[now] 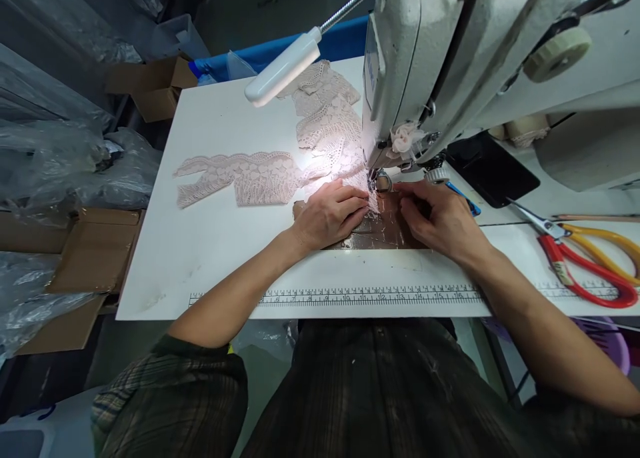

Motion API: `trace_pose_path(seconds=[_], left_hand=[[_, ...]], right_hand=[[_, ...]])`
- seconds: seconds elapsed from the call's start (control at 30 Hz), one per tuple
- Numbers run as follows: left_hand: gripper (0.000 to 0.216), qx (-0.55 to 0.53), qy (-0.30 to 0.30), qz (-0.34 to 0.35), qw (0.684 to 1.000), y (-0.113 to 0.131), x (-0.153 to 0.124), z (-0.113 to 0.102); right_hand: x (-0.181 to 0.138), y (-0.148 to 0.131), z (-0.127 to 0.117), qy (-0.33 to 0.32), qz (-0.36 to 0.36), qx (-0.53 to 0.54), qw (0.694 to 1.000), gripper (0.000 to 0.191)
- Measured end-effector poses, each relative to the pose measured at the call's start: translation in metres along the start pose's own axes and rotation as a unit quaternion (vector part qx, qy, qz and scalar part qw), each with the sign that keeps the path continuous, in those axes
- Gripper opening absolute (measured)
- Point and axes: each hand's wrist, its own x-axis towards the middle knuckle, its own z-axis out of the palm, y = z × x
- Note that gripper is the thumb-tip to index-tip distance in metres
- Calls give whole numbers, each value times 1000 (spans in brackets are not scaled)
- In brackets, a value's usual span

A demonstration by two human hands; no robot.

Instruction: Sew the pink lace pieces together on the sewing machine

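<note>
A strip of pale pink lace (260,177) lies across the white table (210,245) and runs under the presser foot (381,180) of the white sewing machine (450,58). My left hand (330,213) rests flat on the lace just left of the needle, fingers stretched toward it. Just right of the needle my right hand (436,217) has its fingers curled and pinched on the lace edge. Both hands sit over the taped metal plate (385,235).
A lamp (284,67) on a flexible neck shines on the lace. Red and yellow scissors (590,258) lie at the right. A ruler strip (370,296) runs along the table's front edge. Cardboard boxes (95,251) and plastic bags (60,165) stand left of the table.
</note>
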Motion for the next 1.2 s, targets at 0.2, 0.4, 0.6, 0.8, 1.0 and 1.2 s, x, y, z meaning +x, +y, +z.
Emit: trace_pose_path(seconds=[0.2, 0.4, 0.6, 0.8, 1.0, 1.2], left_hand=[[9, 78, 10, 23, 997, 2, 1, 1], [8, 104, 29, 83, 991, 1, 4, 0], [7, -4, 67, -17, 998, -2, 4, -3], [3, -37, 85, -10, 996, 0, 5, -3], [7, 51, 36, 60, 996, -1, 4, 0], [7, 79, 25, 81, 993, 0, 3, 0]], right_hand=[[-2, -3, 1, 20, -7, 8, 1000, 31], [-4, -3, 1, 16, -18, 4, 1000, 32], [-4, -6, 2, 16, -22, -2, 1000, 30], [6, -8, -9, -35, -9, 17, 999, 27], [25, -6, -22, -136, -39, -34, 989, 36], [17, 12, 0, -70, -133, -44, 988, 43]])
